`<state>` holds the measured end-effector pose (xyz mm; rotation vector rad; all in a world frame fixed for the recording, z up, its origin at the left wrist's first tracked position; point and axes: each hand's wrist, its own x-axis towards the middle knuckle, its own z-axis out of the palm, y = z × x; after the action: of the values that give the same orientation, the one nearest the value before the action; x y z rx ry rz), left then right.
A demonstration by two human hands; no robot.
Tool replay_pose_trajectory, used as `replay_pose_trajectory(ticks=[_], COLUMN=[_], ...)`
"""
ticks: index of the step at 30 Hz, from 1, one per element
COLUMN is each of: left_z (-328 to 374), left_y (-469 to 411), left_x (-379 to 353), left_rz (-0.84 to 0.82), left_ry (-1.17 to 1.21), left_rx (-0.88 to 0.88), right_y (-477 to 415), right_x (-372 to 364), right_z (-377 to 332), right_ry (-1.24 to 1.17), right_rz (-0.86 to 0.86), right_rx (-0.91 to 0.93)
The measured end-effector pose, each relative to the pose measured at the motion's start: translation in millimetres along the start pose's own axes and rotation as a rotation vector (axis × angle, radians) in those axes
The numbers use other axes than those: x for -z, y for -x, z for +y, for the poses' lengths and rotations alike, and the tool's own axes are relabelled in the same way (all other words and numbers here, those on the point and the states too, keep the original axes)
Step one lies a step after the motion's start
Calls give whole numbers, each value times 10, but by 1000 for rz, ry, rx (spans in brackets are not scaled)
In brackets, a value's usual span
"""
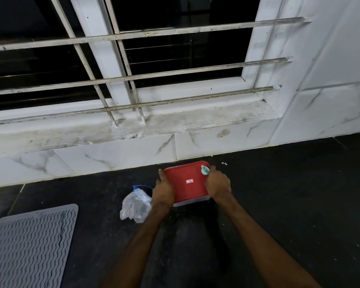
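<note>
The container [187, 201] sits on the dark bench [289, 194], close to the foot of the white marbled tile wall [112, 154] under the window. It is a shallow rectangular box with a pale, see-through body, and its red lid [186, 183] lies on top with a small white label in the middle.

The person has it between both hands. The left hand [164, 189] lies along the left side, palm against the edge, with the thumb on the lid's rim and the fingers wrapped down the side. One fingertip shows by the far left corner. The right hand [218, 185] clasps the right side, knuckles up and fingers curled over the edge. A small teal cup [205, 170] stands on the far right corner of the lid, just beside the right hand's fingers. I cannot tell whether they touch it.

Just left of the container, partly behind the left forearm, lies a crumpled clear plastic bag [134, 206] with a blue zip strip. Well off to the left, near the front edge, is a grey ribbed mat [29, 242] with a wavy pattern.

Above the tiles runs a stained window sill [195, 119], with white metal bars [175, 75] crossing dark glass. A few pale crumbs [224, 163] dot the bench by the wall.
</note>
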<state>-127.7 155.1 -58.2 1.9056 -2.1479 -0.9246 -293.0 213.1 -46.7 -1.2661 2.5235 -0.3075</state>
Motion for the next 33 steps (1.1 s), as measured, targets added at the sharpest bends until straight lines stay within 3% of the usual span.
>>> replay_pose_trajectory(ticks=[6, 10, 15, 24, 30, 33], left_z=[57, 66, 78, 69, 40, 13], left_y=[9, -76, -199, -291, -240, -293], left_x=[-141, -186, -69, 32, -62, -158], left_rz=[110, 78, 99, 191, 187, 202], left_ry=[-198, -261, -30, 104, -93, -191], left_rx=[-151, -286, -249, -131, -186, -297], right_y=[-2, -10, 43, 86, 158, 134], right_x=[24, 57, -15, -43, -94, -177], right_z=[65, 99, 55, -46, -34, -18], right_ry=[-45, -99, -144, 5, 1, -33], right_rz=[-11, 4, 4, -27, -37, -33], right_rx=[-20, -61, -86, -88, -96, -101])
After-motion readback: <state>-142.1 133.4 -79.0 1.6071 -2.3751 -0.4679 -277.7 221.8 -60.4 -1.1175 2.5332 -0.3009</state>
